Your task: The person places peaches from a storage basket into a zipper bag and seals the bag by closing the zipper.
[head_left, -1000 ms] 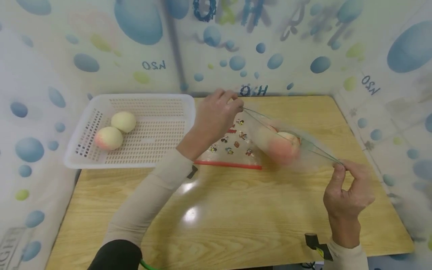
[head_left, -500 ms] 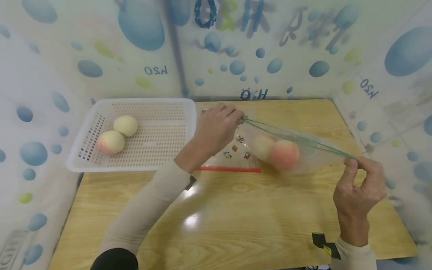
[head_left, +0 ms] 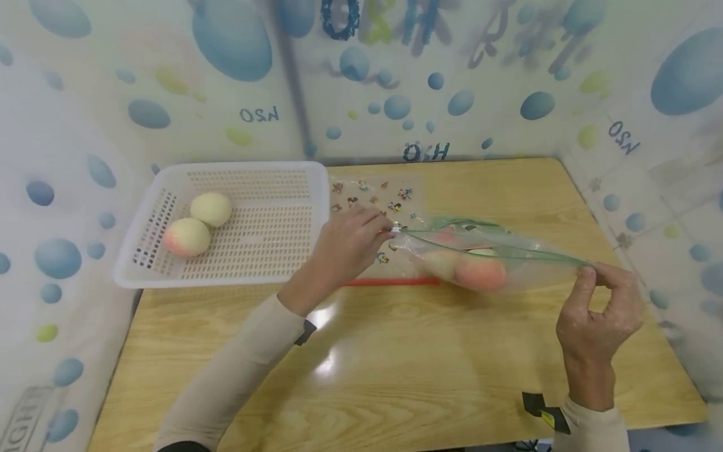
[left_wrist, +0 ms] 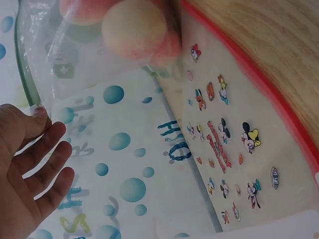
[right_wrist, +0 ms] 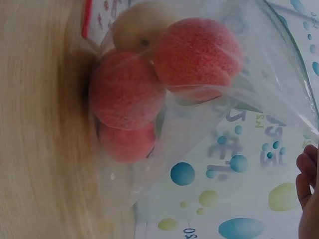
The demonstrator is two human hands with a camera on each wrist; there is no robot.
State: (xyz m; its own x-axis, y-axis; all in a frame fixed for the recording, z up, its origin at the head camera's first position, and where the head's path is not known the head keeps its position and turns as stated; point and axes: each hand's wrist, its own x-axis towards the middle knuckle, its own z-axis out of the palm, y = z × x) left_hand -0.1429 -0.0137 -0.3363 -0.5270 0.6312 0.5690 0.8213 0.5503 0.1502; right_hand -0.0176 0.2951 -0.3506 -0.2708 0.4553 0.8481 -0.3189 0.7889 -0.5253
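A clear zip bag (head_left: pixel 531 270) with a green seal strip hangs between both hands, its mouth stretched sideways. Several peaches (head_left: pixel 481 274), red and pale yellow, lie inside at the bottom; they show large in the right wrist view. My left hand (head_left: pixel 353 242) pinches the left end of the strip, near a small white slider (head_left: pixel 396 230); its other fingers are loosely bent in the left wrist view. Thumb and forefinger of my right hand (head_left: pixel 601 314) pinch the strip's right end. Only some fingers of the right hand show in its wrist view.
Left on the wooden table (head_left: pixel 407 389) stands a white plastic basket (head_left: pixel 243 167) holding two peaches (head_left: pixel 186 237). Beside it lies a flat clear bag (head_left: pixel 373 271) with cartoon prints and a red edge. A patterned wall (head_left: pixel 452 75) rises behind the table.
My left hand has come down and nearer, lowering the strip's left end. My right hand has shifted a little right. The bag's mouth has been drawn narrower, with the peaches lower.
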